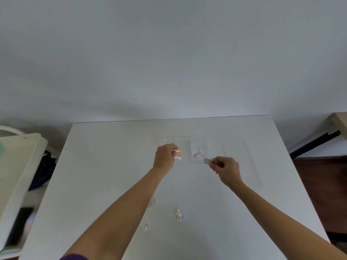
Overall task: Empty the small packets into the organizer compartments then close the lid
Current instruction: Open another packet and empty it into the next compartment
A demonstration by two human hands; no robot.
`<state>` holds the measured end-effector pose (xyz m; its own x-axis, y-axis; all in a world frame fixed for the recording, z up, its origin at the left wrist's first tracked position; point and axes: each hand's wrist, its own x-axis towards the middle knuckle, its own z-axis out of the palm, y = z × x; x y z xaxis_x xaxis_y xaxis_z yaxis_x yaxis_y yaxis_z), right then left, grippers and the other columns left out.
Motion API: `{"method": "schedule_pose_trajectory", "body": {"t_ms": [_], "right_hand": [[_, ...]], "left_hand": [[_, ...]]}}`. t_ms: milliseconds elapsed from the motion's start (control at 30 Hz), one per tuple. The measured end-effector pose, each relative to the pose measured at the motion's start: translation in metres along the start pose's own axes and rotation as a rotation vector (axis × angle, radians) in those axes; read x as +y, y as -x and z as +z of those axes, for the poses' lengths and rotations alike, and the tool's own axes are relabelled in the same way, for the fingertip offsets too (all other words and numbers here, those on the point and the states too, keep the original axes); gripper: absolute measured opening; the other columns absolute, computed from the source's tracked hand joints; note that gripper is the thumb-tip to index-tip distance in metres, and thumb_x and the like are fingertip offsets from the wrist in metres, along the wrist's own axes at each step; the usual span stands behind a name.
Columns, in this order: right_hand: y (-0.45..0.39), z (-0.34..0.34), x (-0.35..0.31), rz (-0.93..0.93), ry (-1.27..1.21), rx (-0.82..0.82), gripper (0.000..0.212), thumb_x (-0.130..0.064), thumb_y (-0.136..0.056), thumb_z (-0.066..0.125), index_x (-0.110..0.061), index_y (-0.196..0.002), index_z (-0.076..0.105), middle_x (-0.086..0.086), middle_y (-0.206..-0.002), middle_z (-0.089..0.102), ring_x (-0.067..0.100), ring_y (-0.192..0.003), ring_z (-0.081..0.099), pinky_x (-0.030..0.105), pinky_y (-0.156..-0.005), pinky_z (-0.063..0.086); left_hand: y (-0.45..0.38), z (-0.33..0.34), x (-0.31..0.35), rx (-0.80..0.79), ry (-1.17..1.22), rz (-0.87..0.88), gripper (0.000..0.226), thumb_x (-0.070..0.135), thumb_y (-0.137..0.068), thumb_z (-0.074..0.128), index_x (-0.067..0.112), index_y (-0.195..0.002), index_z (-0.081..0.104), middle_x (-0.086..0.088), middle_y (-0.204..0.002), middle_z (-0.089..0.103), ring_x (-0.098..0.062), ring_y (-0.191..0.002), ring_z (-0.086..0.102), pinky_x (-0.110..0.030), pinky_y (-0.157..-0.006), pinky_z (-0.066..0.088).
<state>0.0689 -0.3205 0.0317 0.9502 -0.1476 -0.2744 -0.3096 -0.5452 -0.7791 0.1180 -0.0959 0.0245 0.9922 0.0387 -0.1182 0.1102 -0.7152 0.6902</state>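
A: Item 1, the organizer [190, 147]?

B: Clear, hard to see, near the table's [105, 166] far edge; red bits lay in 1 compartment.

A: Packets?

B: 1 orange-tinted packet [177, 154] at the organizer's left edge, pinched in the left hand [164, 156], fingers together. Judged light, soft, slippery; best held by its corner. The right hand [226, 170], at the organizer's near-right corner, pinched a small clear packet [207, 161]. Both forearms reached forward.

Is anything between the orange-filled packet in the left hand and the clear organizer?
Nothing visible: the small clear orange-filled packet in the left hand hangs beside the clear plastic organizer, with no object between them.
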Motion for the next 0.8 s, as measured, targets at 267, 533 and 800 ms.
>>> {"method": "schedule_pose_trajectory", "body": {"t_ms": [267, 533, 800], "right_hand": [[-0.048, 0.009, -0.021, -0.027, 0.009, -0.002, 0.023, -0.002, -0.093, 0.052, -0.007, -0.105, 0.071, 0.01, -0.077, 0.073, 0.012, -0.063, 0.066, 0.019, -0.065, 0.052], [-0.064, 0.015, -0.016, 0.047, -0.035, 0.026, 0.006, -0.008, -0.084, 0.068, -0.011, -0.081, 0.065, 0.001, -0.064, 0.07, -0.002, -0.049, 0.06, 0.016, -0.049, 0.044], [-0.068, 0.021, -0.016, 0.012, 0.002, 0.026, 0.01, -0.016, -0.08, 0.074, -0.018, -0.072, 0.069, -0.006, -0.065, 0.071, -0.002, -0.054, 0.061, 0.008, -0.052, 0.039]], "left_hand": [[-0.05, 0.004, 0.009, -0.112, -0.098, 0.007, 0.022, 0.002, -0.081, 0.064, 0.009, -0.101, 0.063, -0.011, -0.088, 0.076, -0.029, -0.089, 0.066, -0.036, -0.078, 0.055], [-0.064, 0.021, 0.002, -0.269, -0.44, 0.195, 0.016, 0.011, -0.078, 0.069, 0.013, -0.091, 0.06, -0.003, -0.085, 0.076, -0.025, -0.088, 0.062, -0.031, -0.091, 0.029], [-0.059, 0.033, -0.012, -0.214, -0.49, 0.264, 0.012, 0.003, -0.079, 0.069, 0.011, -0.086, 0.065, -0.011, -0.09, 0.065, -0.023, -0.098, 0.047, -0.037, -0.101, 0.02]]}}
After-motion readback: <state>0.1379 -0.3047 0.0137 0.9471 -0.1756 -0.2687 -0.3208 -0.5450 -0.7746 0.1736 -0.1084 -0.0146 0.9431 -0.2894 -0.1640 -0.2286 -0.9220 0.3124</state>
